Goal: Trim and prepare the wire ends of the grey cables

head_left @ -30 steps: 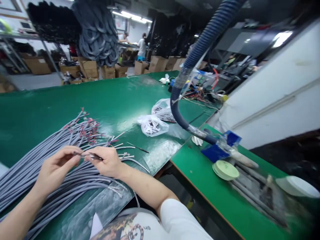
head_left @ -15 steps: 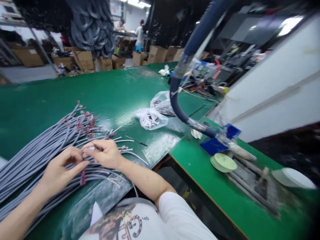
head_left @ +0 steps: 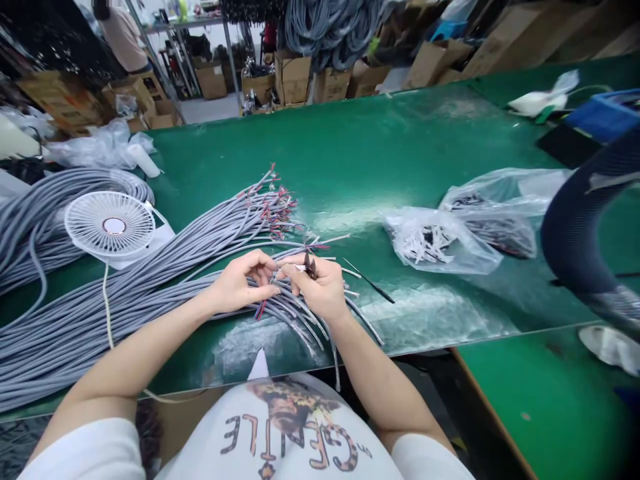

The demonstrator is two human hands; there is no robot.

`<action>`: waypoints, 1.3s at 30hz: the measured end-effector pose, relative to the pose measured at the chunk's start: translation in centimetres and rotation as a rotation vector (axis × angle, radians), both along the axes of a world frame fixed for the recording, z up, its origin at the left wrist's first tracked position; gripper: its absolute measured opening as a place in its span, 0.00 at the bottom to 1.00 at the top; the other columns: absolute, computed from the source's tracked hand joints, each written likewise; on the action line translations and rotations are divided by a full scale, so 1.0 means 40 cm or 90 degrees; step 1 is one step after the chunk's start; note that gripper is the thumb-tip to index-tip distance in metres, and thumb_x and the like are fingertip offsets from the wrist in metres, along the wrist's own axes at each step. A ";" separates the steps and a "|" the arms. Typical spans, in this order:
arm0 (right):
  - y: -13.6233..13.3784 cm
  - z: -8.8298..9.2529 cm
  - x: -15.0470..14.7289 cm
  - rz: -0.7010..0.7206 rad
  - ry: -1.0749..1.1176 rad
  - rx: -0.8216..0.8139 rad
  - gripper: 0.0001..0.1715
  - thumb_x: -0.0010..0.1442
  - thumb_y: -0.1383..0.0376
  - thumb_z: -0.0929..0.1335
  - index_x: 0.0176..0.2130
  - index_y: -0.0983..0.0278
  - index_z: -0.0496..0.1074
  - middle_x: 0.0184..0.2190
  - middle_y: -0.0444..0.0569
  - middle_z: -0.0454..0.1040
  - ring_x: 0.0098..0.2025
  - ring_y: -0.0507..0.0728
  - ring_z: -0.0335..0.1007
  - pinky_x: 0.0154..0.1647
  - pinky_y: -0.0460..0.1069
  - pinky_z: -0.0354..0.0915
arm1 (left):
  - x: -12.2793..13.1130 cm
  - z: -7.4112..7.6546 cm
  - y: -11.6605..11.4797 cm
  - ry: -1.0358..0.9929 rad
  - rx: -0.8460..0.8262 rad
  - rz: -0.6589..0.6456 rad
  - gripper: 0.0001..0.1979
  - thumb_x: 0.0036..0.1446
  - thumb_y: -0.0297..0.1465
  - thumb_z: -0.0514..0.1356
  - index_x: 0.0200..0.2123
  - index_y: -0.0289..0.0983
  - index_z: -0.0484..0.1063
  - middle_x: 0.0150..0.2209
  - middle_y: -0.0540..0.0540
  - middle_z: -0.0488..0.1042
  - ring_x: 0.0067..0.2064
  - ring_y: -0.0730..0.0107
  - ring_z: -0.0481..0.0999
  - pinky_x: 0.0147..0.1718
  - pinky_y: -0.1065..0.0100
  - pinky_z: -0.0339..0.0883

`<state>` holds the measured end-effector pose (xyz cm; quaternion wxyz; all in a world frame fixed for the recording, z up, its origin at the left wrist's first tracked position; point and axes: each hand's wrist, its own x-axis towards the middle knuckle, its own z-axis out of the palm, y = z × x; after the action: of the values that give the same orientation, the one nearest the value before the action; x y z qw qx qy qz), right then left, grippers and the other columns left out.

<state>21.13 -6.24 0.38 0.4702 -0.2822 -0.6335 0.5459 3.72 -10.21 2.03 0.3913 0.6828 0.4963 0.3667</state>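
My left hand (head_left: 249,283) pinches the end of a grey cable over the near part of the pile, its fingers curled and the thumb stretched to the right. Red and blue wires (head_left: 260,310) hang just below that thumb. Close beside it, my right hand (head_left: 320,288) is closed around a small dark-jawed tool (head_left: 311,265) that looks like cutters; a bit of white shows by its fingertips. Grey cables (head_left: 175,267) lie beneath both hands, many with bared red wire ends at the far side. A thin black-handled pick (head_left: 373,283) rests right of my right hand.
A white fan (head_left: 111,225) stands at left by coiled grey cable (head_left: 75,180). Clear bags of small parts (head_left: 445,240) lie to the right. A dark blue hose (head_left: 575,227) hangs at the right edge. Cardboard boxes (head_left: 295,80) and a person (head_left: 123,37) are beyond the green table (head_left: 350,147).
The view has swung left, bringing the fan and coiled cable into sight. Both hands stay close together over the cables, with the dark tool still in my right hand.
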 end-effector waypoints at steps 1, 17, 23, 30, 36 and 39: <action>0.000 0.002 0.000 0.003 -0.011 0.014 0.13 0.58 0.59 0.68 0.33 0.66 0.76 0.23 0.45 0.76 0.15 0.45 0.59 0.16 0.42 0.57 | 0.002 -0.001 0.002 0.007 0.005 -0.007 0.13 0.49 0.34 0.66 0.36 0.35 0.69 0.31 0.49 0.68 0.29 0.75 0.70 0.29 0.72 0.67; -0.041 0.009 0.085 -0.037 -0.181 0.145 0.09 0.60 0.62 0.66 0.39 0.64 0.72 0.21 0.40 0.67 0.21 0.48 0.59 0.24 0.44 0.59 | -0.015 -0.019 0.030 -0.006 0.093 -0.048 0.06 0.57 0.32 0.60 0.30 0.36 0.73 0.31 0.45 0.72 0.34 0.70 0.71 0.33 0.69 0.64; -0.039 -0.037 0.041 -0.003 -0.234 0.195 0.08 0.60 0.66 0.65 0.32 0.65 0.72 0.22 0.42 0.69 0.23 0.48 0.60 0.26 0.44 0.56 | -0.024 -0.027 0.029 -0.028 0.076 -0.048 0.07 0.57 0.34 0.61 0.30 0.36 0.74 0.29 0.45 0.72 0.34 0.69 0.71 0.34 0.67 0.65; -0.023 -0.049 0.010 0.010 -0.262 0.148 0.15 0.60 0.65 0.63 0.22 0.64 0.64 0.17 0.38 0.58 0.20 0.47 0.51 0.23 0.44 0.49 | -0.025 -0.039 0.028 -0.083 0.078 -0.054 0.04 0.57 0.29 0.60 0.31 0.36 0.73 0.29 0.46 0.71 0.33 0.72 0.70 0.32 0.71 0.65; -0.039 -0.038 0.070 0.031 -0.321 0.162 0.17 0.65 0.59 0.61 0.49 0.65 0.69 0.42 0.51 0.77 0.41 0.55 0.73 0.42 0.47 0.66 | -0.022 -0.027 0.037 -0.089 0.073 -0.051 0.06 0.57 0.30 0.60 0.30 0.34 0.73 0.28 0.46 0.70 0.32 0.72 0.70 0.32 0.70 0.66; -0.055 -0.046 0.080 0.031 -0.350 0.198 0.19 0.66 0.60 0.59 0.51 0.65 0.69 0.48 0.52 0.76 0.49 0.56 0.73 0.51 0.49 0.66 | -0.019 -0.024 0.040 -0.088 0.067 -0.061 0.06 0.58 0.29 0.60 0.29 0.34 0.73 0.28 0.47 0.70 0.32 0.73 0.70 0.32 0.71 0.66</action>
<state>24.32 -8.45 -1.46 0.3058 -0.3283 -0.8193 0.3570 2.94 -8.61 1.07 0.4052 0.6985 0.4148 0.4193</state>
